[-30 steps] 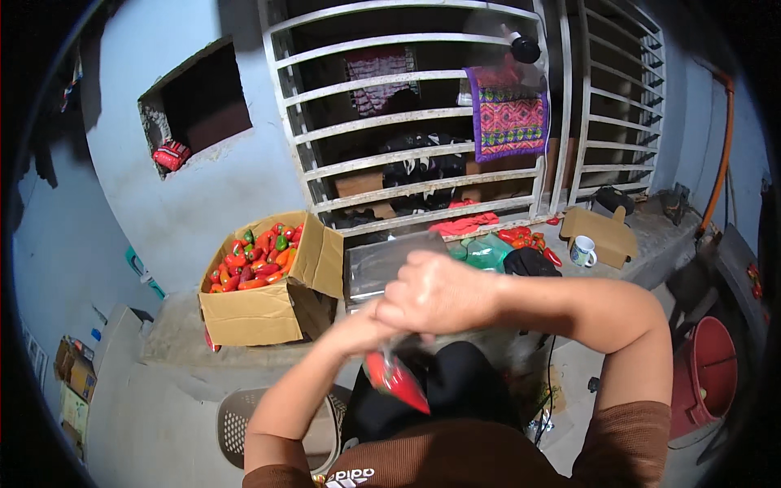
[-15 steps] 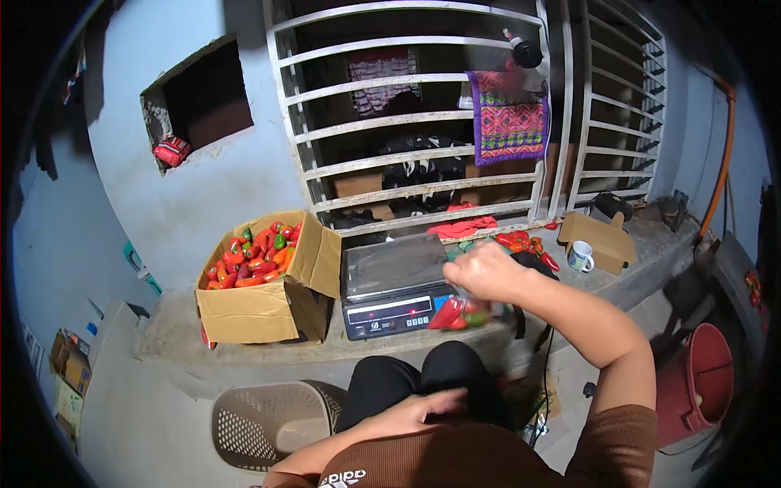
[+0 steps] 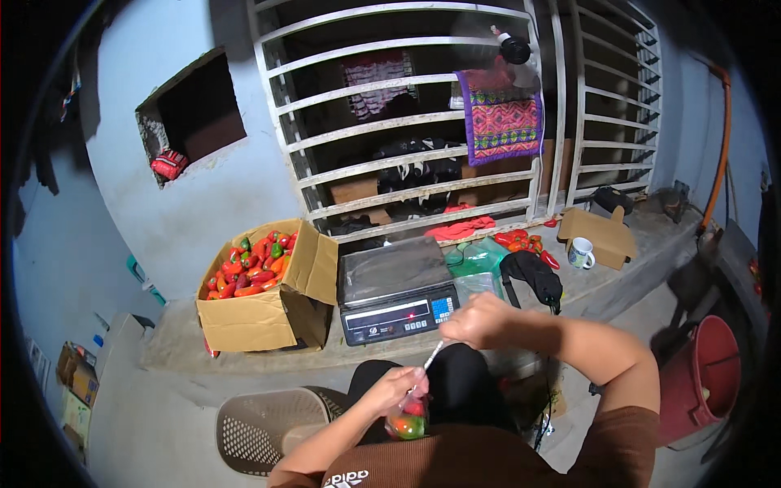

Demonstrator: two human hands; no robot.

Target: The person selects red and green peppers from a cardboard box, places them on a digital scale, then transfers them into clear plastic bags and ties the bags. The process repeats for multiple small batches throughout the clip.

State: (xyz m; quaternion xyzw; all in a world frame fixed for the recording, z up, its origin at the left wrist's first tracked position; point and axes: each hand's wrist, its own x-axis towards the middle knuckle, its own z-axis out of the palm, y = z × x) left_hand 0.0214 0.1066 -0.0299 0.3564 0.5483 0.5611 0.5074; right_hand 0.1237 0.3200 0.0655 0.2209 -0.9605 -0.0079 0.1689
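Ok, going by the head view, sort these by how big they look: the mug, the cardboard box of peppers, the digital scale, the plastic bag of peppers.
Largest to smallest:
1. Cardboard box of peppers
2. Digital scale
3. Plastic bag of peppers, helped by its nearness to the camera
4. Mug

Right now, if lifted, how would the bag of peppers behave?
The bag likely hangs floppy: its clear film looks thin. Its neck, drawn narrow between the left hand and right hand, may feel stiffer. Peppers bunched below probably weight the bottom.
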